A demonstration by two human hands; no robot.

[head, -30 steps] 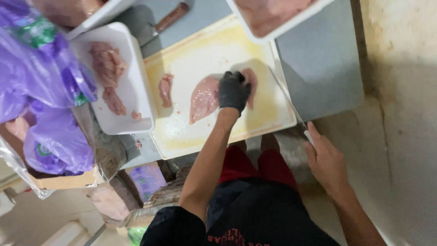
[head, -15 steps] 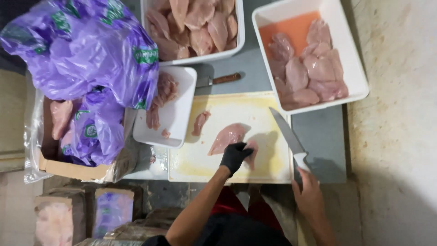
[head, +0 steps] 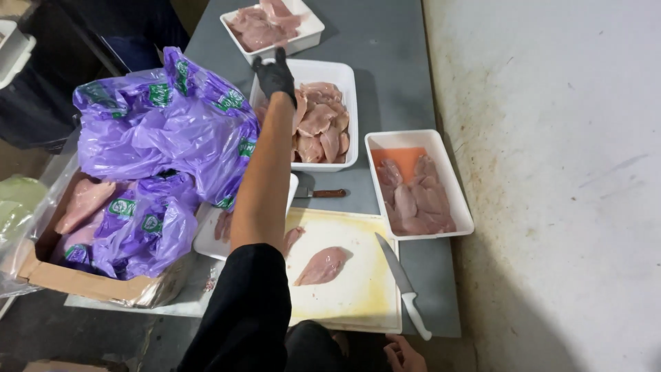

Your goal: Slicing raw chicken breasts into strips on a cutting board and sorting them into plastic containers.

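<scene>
My left hand [head: 274,74], in a black glove, is stretched far forward over the far left corner of a white tray [head: 348,110] full of raw chicken pieces. Whether it grips the rim is unclear. One chicken fillet [head: 322,266] lies alone on the yellowish cutting board [head: 358,296], with a smaller scrap [head: 292,238] beside my arm. A white-handled knife [head: 405,289] lies along the board's right edge. My bare right hand [head: 403,355] shows only partly at the bottom edge, just below the knife handle, empty.
A white tray of chicken in orange liquid [head: 416,189] sits right of the board, another tray [head: 272,24] at the far end. Purple bags [head: 162,138] spill from a cardboard box [head: 76,279] of chicken on the left. A second knife [head: 320,193] lies behind the board.
My left hand left the fillet on the board and reached forward to the middle tray. My right hand let go of the knife, which now lies on the board's edge.
</scene>
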